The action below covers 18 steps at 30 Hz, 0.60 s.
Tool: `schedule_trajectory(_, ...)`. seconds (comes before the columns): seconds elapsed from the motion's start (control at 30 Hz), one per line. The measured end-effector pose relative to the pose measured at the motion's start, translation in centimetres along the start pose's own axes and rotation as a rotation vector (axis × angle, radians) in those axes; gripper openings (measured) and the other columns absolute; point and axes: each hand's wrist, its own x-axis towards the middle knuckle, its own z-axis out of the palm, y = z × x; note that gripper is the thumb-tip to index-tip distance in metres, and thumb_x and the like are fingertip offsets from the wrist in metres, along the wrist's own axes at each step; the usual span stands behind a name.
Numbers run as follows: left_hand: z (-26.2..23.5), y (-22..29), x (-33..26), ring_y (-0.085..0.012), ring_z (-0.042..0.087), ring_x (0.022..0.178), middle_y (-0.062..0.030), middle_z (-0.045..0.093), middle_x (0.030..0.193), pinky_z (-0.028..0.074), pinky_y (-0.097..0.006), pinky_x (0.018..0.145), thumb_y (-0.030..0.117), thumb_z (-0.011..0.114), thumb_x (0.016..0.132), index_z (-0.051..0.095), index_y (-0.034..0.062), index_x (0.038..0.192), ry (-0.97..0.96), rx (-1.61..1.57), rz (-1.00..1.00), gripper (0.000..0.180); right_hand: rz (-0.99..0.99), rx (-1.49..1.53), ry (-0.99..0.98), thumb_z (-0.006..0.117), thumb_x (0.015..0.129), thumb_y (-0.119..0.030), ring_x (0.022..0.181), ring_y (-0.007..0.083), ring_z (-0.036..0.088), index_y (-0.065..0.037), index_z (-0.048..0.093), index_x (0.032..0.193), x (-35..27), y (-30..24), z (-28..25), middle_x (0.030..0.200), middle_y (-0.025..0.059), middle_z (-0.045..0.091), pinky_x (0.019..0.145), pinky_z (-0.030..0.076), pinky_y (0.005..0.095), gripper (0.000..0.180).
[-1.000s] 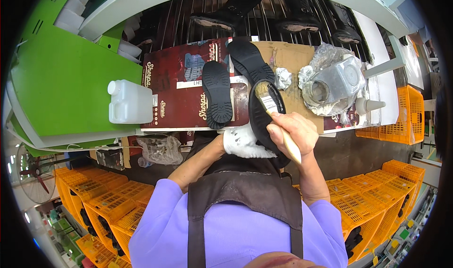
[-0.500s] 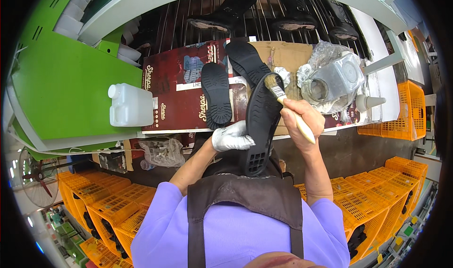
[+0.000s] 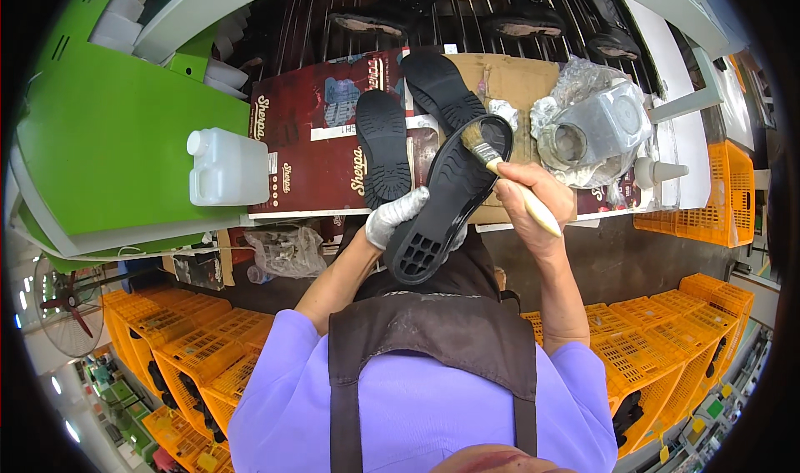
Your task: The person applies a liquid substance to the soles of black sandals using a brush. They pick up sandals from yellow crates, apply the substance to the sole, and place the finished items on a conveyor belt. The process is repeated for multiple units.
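Observation:
My left hand (image 3: 395, 217), in a white glove, grips a black shoe sole (image 3: 446, 185) near its heel end; the thumb lies along its edge and the other fingers are mostly hidden beneath. Heel cavities in a grid face up. In my bare right hand (image 3: 536, 196) is a flat paintbrush (image 3: 483, 146) with a pale wooden handle, its bristles touching the inside of the sole's toe end. Two more black soles lie on the cardboard beyond: one sole (image 3: 384, 144) with its tread up on the left, and another sole (image 3: 440, 90) partly behind the held one.
A white plastic jug (image 3: 228, 169) stands at the left by a green panel (image 3: 117, 148). To the right, a clear plastic container (image 3: 612, 123) lies in crumpled plastic beside a nozzle bottle (image 3: 658, 171). Black boots (image 3: 521, 16) rest on a rack behind. Orange crates (image 3: 658, 335) stand around me.
The held sole's heel end has swung left and upward, and its face has turned more upward. My left thumb now lies over its edge. The brush bristles have shifted slightly left within the toe end.

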Motion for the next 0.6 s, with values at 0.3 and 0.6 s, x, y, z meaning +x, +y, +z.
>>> schedule_trajectory(0.3, 0.2, -0.1, 0.3, -0.0303, 0.064, 0.079, -0.0206, 0.061, 0.108, 0.055, -0.039, 0.060, 0.056, 0.035, 0.094, 0.046, 0.0049, 0.131, 0.171, -0.284, 0.082, 0.064, -0.015, 0.067, -0.133, 0.074, 0.074, -0.004, 0.063, 0.0197, 0.066, 0.002, 0.067, 0.087, 0.1, -0.6, 0.4, 0.077, 0.0132, 0.068, 0.056, 0.051, 0.0270, 0.016)
schedule_trajectory(0.6, -0.6, 0.3, 1.2, -0.0337, 0.060, 0.103, -0.0178, 0.049, 0.131, 0.056, -0.050, 0.077, 0.061, 0.032, 0.093, 0.037, 0.0136, 0.139, 0.068, -0.499, 0.164, 0.066, -0.035, 0.067, -0.248, 0.074, 0.073, -0.005, 0.060, 0.0193, 0.065, 0.000, 0.066, 0.085, -0.1, -1.5, 1.3, 0.073, 0.0114, 0.067, 0.054, 0.050, 0.0273, 0.015)
